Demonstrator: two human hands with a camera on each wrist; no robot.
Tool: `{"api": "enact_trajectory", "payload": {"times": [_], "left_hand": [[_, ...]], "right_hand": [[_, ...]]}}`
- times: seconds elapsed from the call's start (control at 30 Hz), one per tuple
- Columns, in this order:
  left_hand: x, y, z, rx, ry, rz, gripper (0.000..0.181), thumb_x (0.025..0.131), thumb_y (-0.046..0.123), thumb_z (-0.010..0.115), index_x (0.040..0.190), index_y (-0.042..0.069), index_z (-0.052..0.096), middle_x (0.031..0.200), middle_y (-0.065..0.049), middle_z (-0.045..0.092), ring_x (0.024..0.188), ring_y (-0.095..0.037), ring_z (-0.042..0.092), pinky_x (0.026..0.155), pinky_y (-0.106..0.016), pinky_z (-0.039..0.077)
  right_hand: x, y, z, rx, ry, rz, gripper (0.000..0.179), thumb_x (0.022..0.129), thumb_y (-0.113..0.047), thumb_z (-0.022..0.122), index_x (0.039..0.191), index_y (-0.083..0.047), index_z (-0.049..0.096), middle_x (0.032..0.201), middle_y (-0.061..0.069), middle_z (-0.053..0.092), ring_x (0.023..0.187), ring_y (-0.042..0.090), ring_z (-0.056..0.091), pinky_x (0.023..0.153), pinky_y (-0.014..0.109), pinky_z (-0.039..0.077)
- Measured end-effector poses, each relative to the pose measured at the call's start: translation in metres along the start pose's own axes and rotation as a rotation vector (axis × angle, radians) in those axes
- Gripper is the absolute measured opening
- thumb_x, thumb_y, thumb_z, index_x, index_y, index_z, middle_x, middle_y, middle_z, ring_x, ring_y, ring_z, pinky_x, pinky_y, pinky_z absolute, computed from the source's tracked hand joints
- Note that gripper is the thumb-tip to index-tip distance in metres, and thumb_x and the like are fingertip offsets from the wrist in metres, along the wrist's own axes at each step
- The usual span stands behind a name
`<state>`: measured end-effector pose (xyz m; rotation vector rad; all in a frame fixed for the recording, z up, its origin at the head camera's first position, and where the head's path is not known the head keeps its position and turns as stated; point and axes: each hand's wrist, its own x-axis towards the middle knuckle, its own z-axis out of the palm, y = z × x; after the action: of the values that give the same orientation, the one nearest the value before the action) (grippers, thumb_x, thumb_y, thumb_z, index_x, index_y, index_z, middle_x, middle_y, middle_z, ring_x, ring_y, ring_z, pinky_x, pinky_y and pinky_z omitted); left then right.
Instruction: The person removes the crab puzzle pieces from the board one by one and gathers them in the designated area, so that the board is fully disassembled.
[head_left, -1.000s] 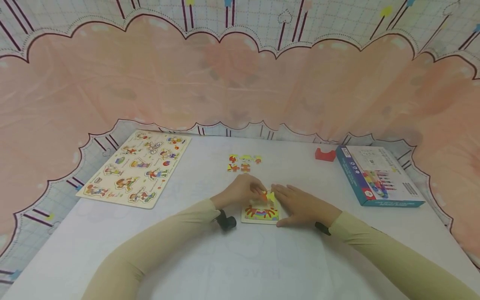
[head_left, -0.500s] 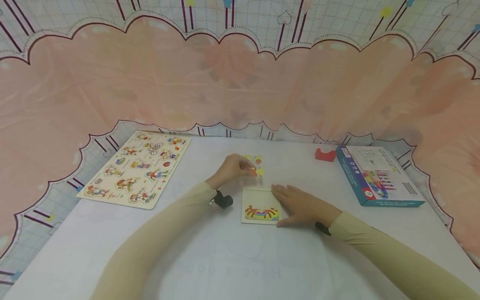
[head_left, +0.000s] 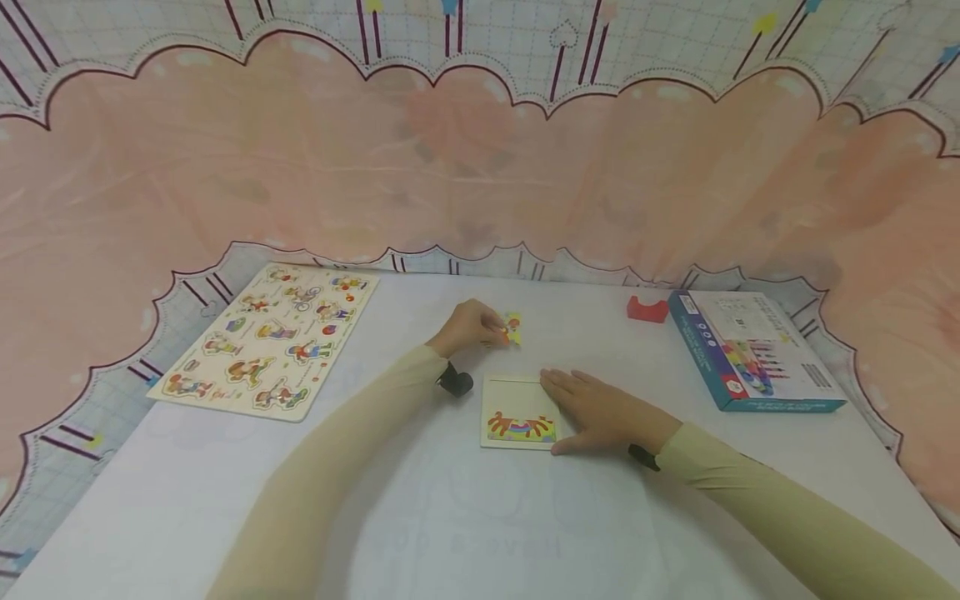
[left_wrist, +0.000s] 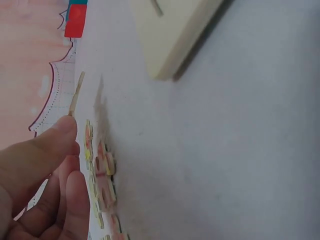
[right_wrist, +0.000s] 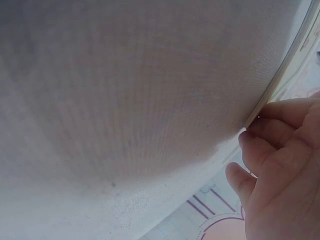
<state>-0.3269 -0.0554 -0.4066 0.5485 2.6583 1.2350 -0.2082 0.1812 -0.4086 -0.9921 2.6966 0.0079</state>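
Observation:
My left hand [head_left: 470, 326] is at the loose puzzle pieces behind the board. In the left wrist view its thumb and fingers pinch a thin flat puzzle piece [left_wrist: 76, 94], seen edge-on and raised off the table. Other jigsaw pieces [left_wrist: 105, 175] lie below those fingers; in the head view the hand hides most of them. A small square puzzle board [head_left: 517, 450] lies nearer, with a strip of red and rainbow picture [head_left: 522, 426] in its lower part and bare wood above. Along the board's right edge rests my right hand [head_left: 603, 408], fingers extended and thumb spread, touching the rim.
A large wooden board with pictured figures [head_left: 270, 342] lies at the left. At the back right are a red notched block [head_left: 647, 309] and a flat teal-edged box [head_left: 757, 350]. A patterned cloth [head_left: 480, 167] hangs behind the white table [head_left: 450, 517].
My left hand has moved from over the square board, with a yellow and orange piece, back to the loose pieces beyond it. The board's upper part shows bare. My right hand stays put.

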Motion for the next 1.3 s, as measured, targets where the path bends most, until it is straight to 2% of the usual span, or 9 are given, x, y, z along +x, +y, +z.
{"api": "enact_trajectory", "payload": {"times": [0.2,0.4,0.53,0.77,1.07,1.3], "left_hand": [[0.008,-0.004,0.004,0.012,0.005,0.004,0.030,0.071,0.012,0.080,0.097,-0.002,0.072,0.093,-0.015,0.073,0.082,-0.020,0.068,0.075,-0.022,0.051],[0.012,-0.007,0.008,0.026,0.013,-0.012,0.025,0.072,0.010,0.079,0.094,-0.001,0.072,0.091,-0.015,0.072,0.080,-0.018,0.064,0.071,-0.022,0.051],[0.013,-0.006,0.008,0.038,0.016,-0.020,0.027,0.070,0.010,0.081,0.093,0.000,0.072,0.092,-0.014,0.071,0.081,-0.018,0.062,0.073,-0.023,0.050],[0.015,-0.003,0.007,0.074,-0.023,-0.054,0.029,0.072,0.008,0.079,0.099,0.000,0.071,0.099,-0.014,0.071,0.083,-0.017,0.058,0.077,-0.027,0.050],[0.017,-0.002,0.009,0.114,-0.013,-0.059,0.023,0.073,0.010,0.079,0.094,0.002,0.073,0.095,-0.012,0.071,0.081,-0.017,0.058,0.073,-0.025,0.049],[0.020,-0.004,0.011,0.107,-0.007,-0.065,0.024,0.072,0.012,0.080,0.093,0.003,0.073,0.097,-0.012,0.070,0.086,-0.019,0.060,0.078,-0.028,0.050]], "right_hand": [[0.000,0.000,0.000,-0.009,0.005,-0.007,0.102,0.077,-0.073,0.052,0.150,-0.009,0.020,0.157,0.007,0.021,0.145,0.022,0.021,0.117,0.043,0.021],[0.001,0.000,0.000,-0.004,0.009,-0.010,0.102,0.077,-0.072,0.053,0.150,-0.009,0.020,0.157,0.007,0.020,0.145,0.022,0.020,0.117,0.043,0.020],[0.001,0.000,-0.001,-0.003,0.005,-0.005,0.103,0.076,-0.074,0.052,0.150,-0.010,0.020,0.157,0.006,0.020,0.145,0.022,0.020,0.117,0.043,0.020],[0.002,-0.001,-0.002,0.000,-0.002,-0.001,0.103,0.076,-0.073,0.053,0.150,-0.009,0.020,0.157,0.007,0.021,0.145,0.022,0.020,0.117,0.043,0.020],[0.001,0.000,-0.002,-0.002,0.006,-0.009,0.103,0.077,-0.072,0.054,0.150,-0.008,0.020,0.157,0.008,0.021,0.145,0.023,0.021,0.117,0.043,0.021],[0.000,0.000,-0.002,-0.009,0.003,-0.010,0.102,0.078,-0.071,0.054,0.150,-0.008,0.020,0.157,0.008,0.021,0.145,0.022,0.021,0.117,0.043,0.021]]}}
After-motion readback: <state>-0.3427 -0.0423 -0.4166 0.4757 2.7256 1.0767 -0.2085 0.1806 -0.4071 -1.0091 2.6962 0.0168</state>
